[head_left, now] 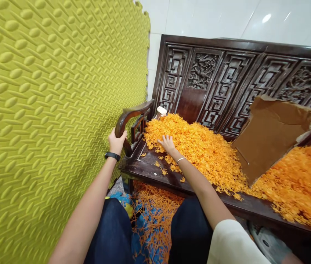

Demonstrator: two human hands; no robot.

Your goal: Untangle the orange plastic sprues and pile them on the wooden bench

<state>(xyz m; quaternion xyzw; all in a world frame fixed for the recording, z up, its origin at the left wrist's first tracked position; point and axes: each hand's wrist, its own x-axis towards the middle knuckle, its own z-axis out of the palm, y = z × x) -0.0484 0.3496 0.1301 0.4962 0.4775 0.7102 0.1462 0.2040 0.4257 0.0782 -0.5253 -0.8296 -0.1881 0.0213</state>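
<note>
My left hand is wrapped round the curved front of the dark wooden armrest at the bench's left end. With fingers spread, my right hand reaches to the left part of a heap of small orange plastic pieces. Its fingertips touch or hover just over the pieces; I cannot tell which. The heap lies on the seat of the carved wooden bench. A few loose pieces are scattered on the bare wood near my right wrist. Behind the heap, against the armrest, leans a cup with a white lid.
A torn cardboard sheet stands in the heap, with more orange pieces to its right. Textured yellow-green foam matting rises along the left. Below the bench lie tangled orange strands on blue material. A grey object sits lower right.
</note>
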